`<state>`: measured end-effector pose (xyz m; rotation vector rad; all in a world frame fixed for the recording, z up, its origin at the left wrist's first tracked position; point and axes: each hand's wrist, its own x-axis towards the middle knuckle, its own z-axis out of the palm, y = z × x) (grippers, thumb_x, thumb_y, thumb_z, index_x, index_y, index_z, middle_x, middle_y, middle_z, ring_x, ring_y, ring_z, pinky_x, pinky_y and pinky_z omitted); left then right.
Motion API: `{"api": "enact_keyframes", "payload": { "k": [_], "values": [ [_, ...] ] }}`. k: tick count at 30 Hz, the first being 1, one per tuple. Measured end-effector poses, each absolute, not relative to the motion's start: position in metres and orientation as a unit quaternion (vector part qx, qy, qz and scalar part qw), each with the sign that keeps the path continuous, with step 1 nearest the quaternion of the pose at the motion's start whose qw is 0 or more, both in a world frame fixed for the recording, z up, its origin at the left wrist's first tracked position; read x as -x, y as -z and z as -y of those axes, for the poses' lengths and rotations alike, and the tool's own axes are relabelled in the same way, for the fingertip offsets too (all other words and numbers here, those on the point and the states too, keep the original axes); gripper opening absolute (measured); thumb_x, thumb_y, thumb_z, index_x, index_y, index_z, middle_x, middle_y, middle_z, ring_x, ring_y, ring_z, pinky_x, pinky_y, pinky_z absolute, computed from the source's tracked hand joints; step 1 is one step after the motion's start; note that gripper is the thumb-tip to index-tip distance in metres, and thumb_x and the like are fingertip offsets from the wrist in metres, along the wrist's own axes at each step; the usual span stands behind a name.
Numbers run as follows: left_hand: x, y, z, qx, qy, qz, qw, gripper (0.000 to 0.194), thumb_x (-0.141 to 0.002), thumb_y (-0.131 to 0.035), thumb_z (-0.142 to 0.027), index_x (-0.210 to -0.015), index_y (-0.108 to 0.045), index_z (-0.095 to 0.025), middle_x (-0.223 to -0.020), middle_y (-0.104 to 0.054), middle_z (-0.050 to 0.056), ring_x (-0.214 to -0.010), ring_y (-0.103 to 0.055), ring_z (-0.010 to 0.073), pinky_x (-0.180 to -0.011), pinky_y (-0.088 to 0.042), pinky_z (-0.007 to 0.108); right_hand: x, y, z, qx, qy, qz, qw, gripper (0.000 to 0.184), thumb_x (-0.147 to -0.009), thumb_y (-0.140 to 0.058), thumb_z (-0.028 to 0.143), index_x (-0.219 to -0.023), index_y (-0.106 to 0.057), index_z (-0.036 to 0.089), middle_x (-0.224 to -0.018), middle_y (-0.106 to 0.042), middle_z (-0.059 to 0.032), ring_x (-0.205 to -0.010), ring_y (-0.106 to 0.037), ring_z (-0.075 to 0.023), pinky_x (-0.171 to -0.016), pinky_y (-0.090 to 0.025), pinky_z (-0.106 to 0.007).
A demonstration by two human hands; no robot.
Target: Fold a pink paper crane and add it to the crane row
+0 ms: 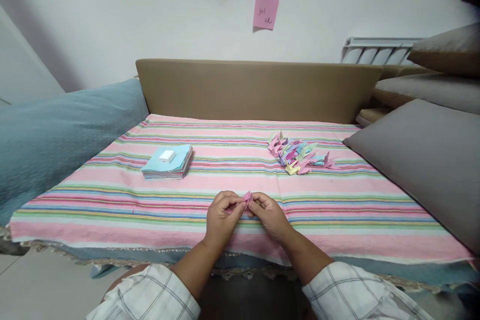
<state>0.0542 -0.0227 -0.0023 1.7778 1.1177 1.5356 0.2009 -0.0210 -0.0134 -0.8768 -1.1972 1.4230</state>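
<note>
Pinched between both hands over the near part of the striped cloth (337, 220): a small pink folded paper piece (246, 198). Left hand (221, 219) clenched on its left end, fingertips curled in; right hand (270, 215) grasping its right end, thumb on top. Farther back on the cloth, to the left, a stack of coloured paper squares (168, 162) with a small white block (167, 156) on top; farther back to the right, a heap of folded paper cranes (298, 155). Just off the cloth's right edge, a grey cushion (423, 160).
</note>
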Motion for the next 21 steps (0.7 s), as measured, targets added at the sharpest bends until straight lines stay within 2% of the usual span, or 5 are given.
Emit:
{"api": "enact_keyframes", "payload": {
  "k": [6,11,18,21],
  "values": [
    [-0.0574,-0.0006,0.0204,-0.544,-0.546,-0.425,0.475,0.023,-0.069,-0.069,-0.037,-0.066,-0.059,-0.016,-0.063,-0.058,-0.001,-0.060,-0.052,0.0105,-0.059,-0.041,0.022,-0.2003,0.0089,0.0226,0.354,-0.599,0.509,0.507,0.033,-0.066,-0.072,0.044,-0.083,-0.060,0.019,-0.069,-0.055,0.0028,-0.063,-0.048,-0.0102,-0.062,-0.039,-0.025],
    [-0.0579,-0.0009,0.0201,-0.500,-0.539,-0.416,0.536,0.030,-0.061,-0.074,-0.040,-0.063,-0.058,-0.015,-0.057,-0.054,-0.004,-0.055,-0.046,0.0080,-0.055,-0.037,0.020,-0.2004,0.0112,0.0220,0.344,-0.606,0.506,0.509,0.031,-0.066,-0.073,0.042,-0.077,-0.055,0.019,-0.066,-0.054,0.0042,-0.058,-0.045,-0.0084,-0.056,-0.036,-0.022],
    [-0.0598,0.0070,0.0198,-0.457,-0.529,-0.395,0.597,0.031,-0.064,-0.074,-0.040,-0.066,-0.057,-0.014,-0.054,-0.053,-0.004,-0.051,-0.044,0.0066,-0.052,-0.035,0.019,-0.2028,0.0139,0.0196,0.360,-0.608,0.502,0.498,0.035,-0.067,-0.071,0.045,-0.079,-0.053,0.018,-0.061,-0.052,0.0055,-0.051,-0.041,-0.0064,-0.049,-0.032,-0.020],
    [-0.0601,0.0045,0.0208,-0.442,-0.532,-0.385,0.611,0.033,-0.062,-0.077,-0.039,-0.067,-0.055,-0.015,-0.054,-0.052,-0.005,-0.051,-0.045,0.0060,-0.052,-0.035,0.018,-0.2026,0.0126,0.0192,0.371,-0.599,0.510,0.493,0.036,-0.066,-0.071,0.046,-0.079,-0.054,0.018,-0.059,-0.052,0.0056,-0.049,-0.041,-0.0064,-0.048,-0.030,-0.020]
  ]
}}
